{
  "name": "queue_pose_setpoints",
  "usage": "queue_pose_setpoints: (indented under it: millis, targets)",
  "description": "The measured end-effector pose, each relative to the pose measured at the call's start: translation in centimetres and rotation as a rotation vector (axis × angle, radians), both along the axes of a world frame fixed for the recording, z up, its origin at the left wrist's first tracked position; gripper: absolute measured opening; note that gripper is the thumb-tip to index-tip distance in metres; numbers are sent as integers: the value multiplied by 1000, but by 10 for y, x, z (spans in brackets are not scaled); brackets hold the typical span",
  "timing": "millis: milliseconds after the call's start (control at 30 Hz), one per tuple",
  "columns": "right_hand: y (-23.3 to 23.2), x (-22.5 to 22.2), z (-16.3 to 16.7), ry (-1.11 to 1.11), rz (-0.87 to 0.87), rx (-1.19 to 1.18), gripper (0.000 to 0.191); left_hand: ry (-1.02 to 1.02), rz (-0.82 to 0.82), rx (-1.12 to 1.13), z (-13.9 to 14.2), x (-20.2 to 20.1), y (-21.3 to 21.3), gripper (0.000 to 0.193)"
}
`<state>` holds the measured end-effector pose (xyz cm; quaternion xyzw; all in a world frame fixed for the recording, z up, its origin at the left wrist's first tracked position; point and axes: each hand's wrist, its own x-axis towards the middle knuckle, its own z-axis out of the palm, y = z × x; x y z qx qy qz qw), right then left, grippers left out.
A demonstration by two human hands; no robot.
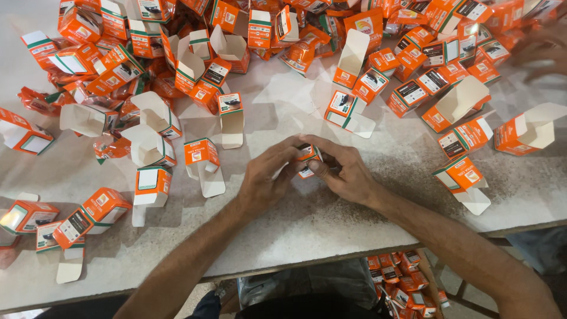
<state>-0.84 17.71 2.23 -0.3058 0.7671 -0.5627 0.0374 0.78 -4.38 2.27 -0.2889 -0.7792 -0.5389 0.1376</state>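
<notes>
We hold one small orange carton [307,159] between both hands.
Left hand [266,180] and right hand [345,171] pinch it from opposite sides, steadying it above the table [331,224]; open cartons [177,71] lie heaped beyond.

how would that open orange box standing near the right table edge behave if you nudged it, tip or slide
The open orange box looks like thin folded card, so it is probably very light and would likely skid on the smooth table. Its white flap hangs open toward the edge, so it may tip or crush rather than resist a push.
</notes>
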Motion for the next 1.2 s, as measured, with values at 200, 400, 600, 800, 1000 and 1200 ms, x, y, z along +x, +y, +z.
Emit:
queue_pose_setpoints:
  millis: [200, 400, 600, 800, 1000, 1200]
  targets:
    - [3, -3, -12, -41, -137, 6, 30, 115, -65, 16, -6, 8, 7, 50]
    - [2, -1, -13, -146, -51, -135, 29, 112, -123, 151, -13, 5, 10, 50]
    - [24, -4, 39, 357, -372, 325, 39, 255, -29, -99, 2, -20, 14, 58]
    - [39, -21, 61, 1024, -888, 460, 55, 258, 76, -487, 16, -93, 80, 82]
    - [26, -32, 2, -320, -428, -347, 29, 93, 185, -319, 6, -96, 83, 61]
    - [27, -38, -19, -28, -378, -281, 45, 194, -155, -68, -7, -116, 65, 51]
